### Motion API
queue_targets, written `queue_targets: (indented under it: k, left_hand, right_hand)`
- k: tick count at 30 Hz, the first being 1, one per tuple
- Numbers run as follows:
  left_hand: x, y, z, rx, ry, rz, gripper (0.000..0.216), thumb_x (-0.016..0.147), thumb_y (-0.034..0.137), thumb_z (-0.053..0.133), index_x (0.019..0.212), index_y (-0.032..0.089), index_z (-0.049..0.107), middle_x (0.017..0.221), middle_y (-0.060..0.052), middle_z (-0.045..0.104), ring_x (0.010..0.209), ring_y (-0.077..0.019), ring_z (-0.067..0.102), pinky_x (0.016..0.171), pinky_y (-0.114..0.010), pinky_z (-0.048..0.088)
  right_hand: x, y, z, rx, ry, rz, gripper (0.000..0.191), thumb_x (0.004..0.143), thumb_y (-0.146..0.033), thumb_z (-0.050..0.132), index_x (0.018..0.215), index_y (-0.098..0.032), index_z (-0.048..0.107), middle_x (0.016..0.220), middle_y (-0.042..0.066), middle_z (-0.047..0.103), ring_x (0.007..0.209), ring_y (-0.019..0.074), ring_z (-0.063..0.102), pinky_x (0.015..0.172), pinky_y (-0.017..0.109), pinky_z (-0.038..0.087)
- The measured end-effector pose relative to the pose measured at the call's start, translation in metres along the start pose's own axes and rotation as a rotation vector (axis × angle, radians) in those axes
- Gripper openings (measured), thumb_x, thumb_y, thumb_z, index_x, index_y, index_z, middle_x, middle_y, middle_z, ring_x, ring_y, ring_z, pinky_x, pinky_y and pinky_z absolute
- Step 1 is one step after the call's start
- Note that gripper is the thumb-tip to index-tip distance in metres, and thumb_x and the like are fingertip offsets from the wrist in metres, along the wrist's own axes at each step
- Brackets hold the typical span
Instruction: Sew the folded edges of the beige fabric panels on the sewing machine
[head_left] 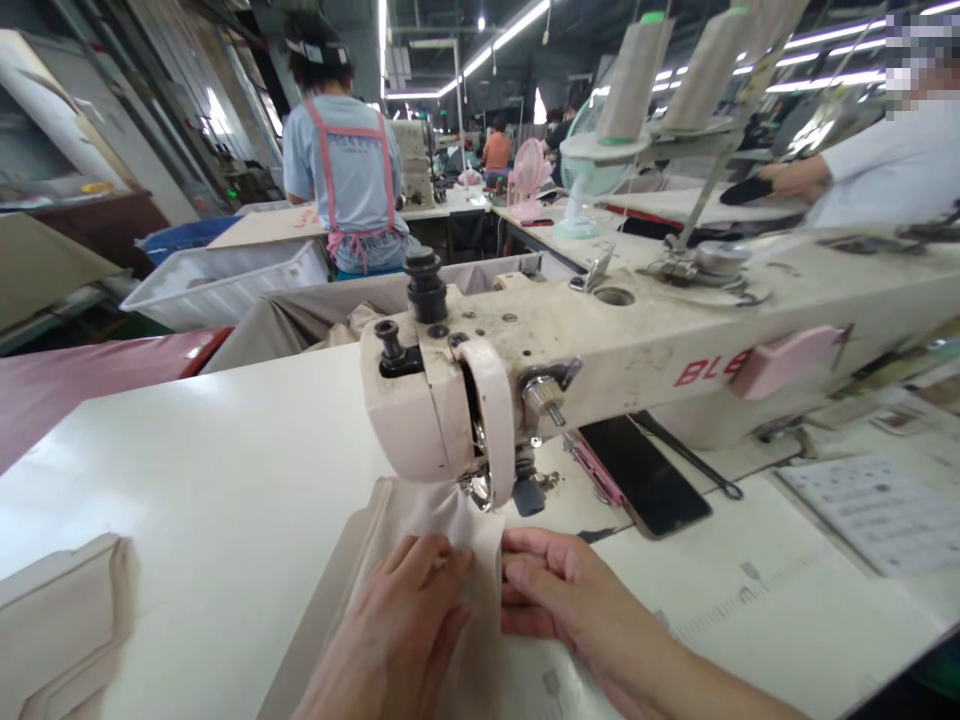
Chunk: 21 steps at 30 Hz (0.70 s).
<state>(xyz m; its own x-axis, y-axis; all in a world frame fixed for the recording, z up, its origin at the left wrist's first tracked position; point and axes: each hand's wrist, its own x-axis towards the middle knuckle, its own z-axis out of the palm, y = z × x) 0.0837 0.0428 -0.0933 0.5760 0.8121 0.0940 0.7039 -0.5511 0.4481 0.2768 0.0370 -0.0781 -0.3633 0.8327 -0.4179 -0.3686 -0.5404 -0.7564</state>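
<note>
machine head point(416, 400) over cloth point(439, 518), phone point(646, 487) beside

matt beige cloth point(420, 520), glossy black phone point(645, 475)

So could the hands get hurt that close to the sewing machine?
Possibly. Both the left hand and right hand hold the cloth just in front of the needle area, so a fingertip could slip under it. The cloth looks bunched there and might sew crooked. The phone beside the sewing machine could get bumped.
</note>
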Motion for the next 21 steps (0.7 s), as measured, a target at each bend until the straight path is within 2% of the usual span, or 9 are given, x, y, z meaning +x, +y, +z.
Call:
queue_targets:
  k: [3,6,10,13,16,19,21]
  left_hand:
    - [0.002,0.006,0.003,-0.086,0.033,-0.038,0.028,0.094,0.019,0.038,0.116,0.021,0.054,0.105,-0.008,0.057,0.095,-0.0213,0.056,0.083,-0.036,0.052]
    - [0.012,0.003,0.0,-0.196,-0.006,-0.091,0.023,0.096,0.023,0.036,0.106,0.022,0.056,0.099,-0.006,0.059,0.091,-0.02,0.058,0.079,-0.033,0.05]
    - [0.037,-0.006,-0.007,-0.361,-0.003,-0.175,0.018,0.093,0.02,0.04,0.101,0.022,0.056,0.097,-0.002,0.061,0.088,-0.0161,0.058,0.078,-0.026,0.044]
    - [0.054,-0.012,-0.011,-0.407,-0.043,-0.189,0.012,0.089,0.019,0.046,0.087,0.021,0.058,0.08,0.001,0.061,0.074,-0.0131,0.056,0.069,-0.021,0.042]
    - [0.062,-0.014,-0.013,-0.425,-0.104,-0.199,0.009,0.086,0.023,0.052,0.083,0.02,0.059,0.067,0.004,0.057,0.061,-0.0115,0.05,0.057,-0.019,0.037]
    - [0.063,-0.016,-0.013,-0.441,-0.129,-0.218,0.009,0.084,0.024,0.053,0.082,0.019,0.061,0.066,0.004,0.057,0.061,-0.011,0.05,0.057,-0.018,0.037]
    - [0.062,-0.017,-0.012,-0.445,-0.119,-0.253,0.011,0.084,0.023,0.052,0.078,0.018,0.06,0.066,0.003,0.058,0.063,-0.0114,0.053,0.059,-0.018,0.039]
  right_hand:
    - [0.005,0.001,0.001,-0.044,0.016,0.003,0.025,0.08,-0.032,0.064,0.096,-0.013,0.066,0.078,0.004,0.071,0.071,0.0166,0.069,0.075,0.032,0.055]
    - [0.015,0.004,0.0,-0.109,0.054,0.008,0.03,0.076,-0.039,0.068,0.091,-0.013,0.066,0.069,0.001,0.067,0.062,0.0154,0.067,0.067,0.032,0.056]
    - [0.026,0.009,-0.002,-0.183,0.131,-0.013,0.026,0.068,-0.037,0.071,0.081,-0.015,0.065,0.064,-0.003,0.062,0.055,0.0129,0.061,0.061,0.032,0.055]
    - [0.027,0.01,-0.003,-0.271,0.167,-0.04,0.02,0.069,-0.034,0.069,0.077,-0.015,0.065,0.063,-0.003,0.061,0.056,0.0151,0.061,0.061,0.034,0.054]
    - [0.027,0.008,-0.004,-0.351,0.179,-0.077,0.019,0.07,-0.032,0.065,0.08,-0.016,0.066,0.065,0.0,0.063,0.059,0.0171,0.062,0.061,0.033,0.053]
    - [0.027,0.008,-0.004,-0.399,0.184,-0.106,0.021,0.071,-0.032,0.061,0.085,-0.016,0.065,0.063,0.0,0.061,0.058,0.0178,0.061,0.058,0.031,0.05]
    - [0.024,0.012,-0.002,-0.417,0.213,-0.141,0.029,0.07,-0.03,0.061,0.096,-0.018,0.061,0.066,-0.001,0.061,0.059,0.0176,0.061,0.057,0.029,0.048]
